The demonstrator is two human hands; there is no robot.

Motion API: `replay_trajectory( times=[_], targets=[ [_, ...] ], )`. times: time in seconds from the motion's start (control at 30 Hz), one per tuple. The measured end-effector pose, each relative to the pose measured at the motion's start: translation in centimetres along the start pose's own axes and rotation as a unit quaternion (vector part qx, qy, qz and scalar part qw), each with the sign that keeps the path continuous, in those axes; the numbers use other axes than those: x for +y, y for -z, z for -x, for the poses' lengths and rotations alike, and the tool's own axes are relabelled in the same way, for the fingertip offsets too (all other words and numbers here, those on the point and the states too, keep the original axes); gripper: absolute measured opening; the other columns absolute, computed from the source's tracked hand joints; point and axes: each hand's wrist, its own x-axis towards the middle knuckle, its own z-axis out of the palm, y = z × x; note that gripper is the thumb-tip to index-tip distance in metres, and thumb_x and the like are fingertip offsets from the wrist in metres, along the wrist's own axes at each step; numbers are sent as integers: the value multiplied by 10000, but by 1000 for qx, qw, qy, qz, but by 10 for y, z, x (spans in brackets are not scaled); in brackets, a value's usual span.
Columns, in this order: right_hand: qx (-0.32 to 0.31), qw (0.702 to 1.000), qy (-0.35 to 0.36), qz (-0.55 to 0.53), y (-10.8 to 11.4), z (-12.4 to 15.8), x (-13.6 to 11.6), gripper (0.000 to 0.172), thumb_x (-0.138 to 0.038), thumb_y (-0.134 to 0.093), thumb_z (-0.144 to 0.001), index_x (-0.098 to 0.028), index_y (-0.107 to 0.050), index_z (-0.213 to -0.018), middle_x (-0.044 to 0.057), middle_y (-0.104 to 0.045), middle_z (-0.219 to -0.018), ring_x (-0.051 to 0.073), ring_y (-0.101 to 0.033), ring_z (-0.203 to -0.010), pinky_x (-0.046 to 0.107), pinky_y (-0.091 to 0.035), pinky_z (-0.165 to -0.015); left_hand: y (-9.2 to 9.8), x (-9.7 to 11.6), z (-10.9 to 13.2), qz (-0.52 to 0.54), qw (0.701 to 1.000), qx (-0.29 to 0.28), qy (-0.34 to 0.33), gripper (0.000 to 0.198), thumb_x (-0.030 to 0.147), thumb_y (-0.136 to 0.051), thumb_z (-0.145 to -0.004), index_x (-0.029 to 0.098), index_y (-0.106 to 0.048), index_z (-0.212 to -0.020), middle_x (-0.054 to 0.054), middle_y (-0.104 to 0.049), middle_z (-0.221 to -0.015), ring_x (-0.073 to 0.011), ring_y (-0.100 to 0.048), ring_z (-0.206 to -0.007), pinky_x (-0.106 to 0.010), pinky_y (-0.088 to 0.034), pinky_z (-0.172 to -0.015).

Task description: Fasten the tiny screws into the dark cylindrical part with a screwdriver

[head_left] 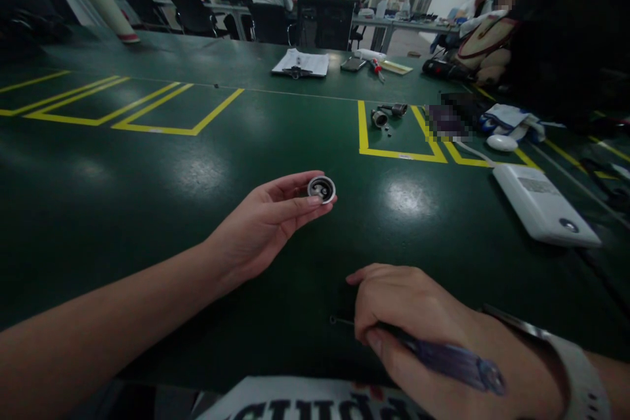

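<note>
My left hand [275, 220] is closed on a round metal connector shell [321, 189] with a dark interior, pinched between thumb and fingers above the green table [256, 315]. Its open end faces up toward me, and small shapes show inside. Nearer the table's front edge, my right hand [413, 315] is wrapped around a screwdriver-like tool with a purple translucent handle [455, 364]. The tool's thin shaft points left, apart from the connector shell; its tip is small and hard to make out. A watch [561, 348] is on my right wrist.
Metal connector parts [388, 115] and tiny pieces lie inside a yellow taped box. To the right sit a white power bank [544, 203], a white mouse [502, 143] and gloves [512, 121]. Farther back are a clipboard [300, 63], a phone [353, 64] and a red-handled screwdriver [377, 69].
</note>
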Motion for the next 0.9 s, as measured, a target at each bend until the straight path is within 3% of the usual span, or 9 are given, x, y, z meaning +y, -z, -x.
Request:
replay_trajectory(
  times=[0.17, 0.27, 0.53, 0.7, 0.9],
  targets=[
    [-120, 979, 149, 72, 5, -6, 2, 196, -55, -431, -821, -150, -576, -728, 16, -611, -659, 135, -559, -625, 316, -473, -850, 0, -1, 0, -20, 1000, 11, 0, 329, -12, -668, -667, 130, -664, -964, -56, -705, -912, -166, -661, -881, -279, -525, -853],
    [-123, 978, 136, 98, 3, -7, 2, 187, -92, -446, -850, -152, -584, -739, 32, -620, -673, 144, -557, -630, 328, -472, -842, 0, -2, 0, -22, 1000, 8, -10, 319, -7, -680, -657, 133, -654, -943, -53, -701, -916, -168, -662, -873, -270, -534, -815],
    [1, 968, 149, 200, -17, -2, 15, 211, -62, -414, -832, -114, -618, -821, 108, -658, -772, 204, -611, -748, 379, -518, -835, 6, -5, -2, -23, 999, -13, -34, 260, 55, -694, -687, 135, -656, -932, -61, -705, -933, -188, -655, -911, -271, -534, -797],
    [113, 962, 139, 205, -14, -1, 19, 206, -35, -440, -821, -66, -623, -910, 122, -677, -836, 214, -630, -839, 381, -497, -927, 4, -7, 0, -45, 998, -20, -39, 300, 93, -713, -675, 142, -672, -967, -59, -714, -948, -190, -649, -925, -285, -517, -816],
    [172, 958, 121, 195, -8, -2, 21, 225, 3, -475, -774, -58, -595, -953, 132, -675, -882, 213, -633, -892, 377, -496, -929, 3, -11, 3, -112, 993, -32, -35, 310, 120, -726, -655, 162, -699, -962, -46, -730, -935, -171, -650, -903, -274, -487, -832]
  ],
)
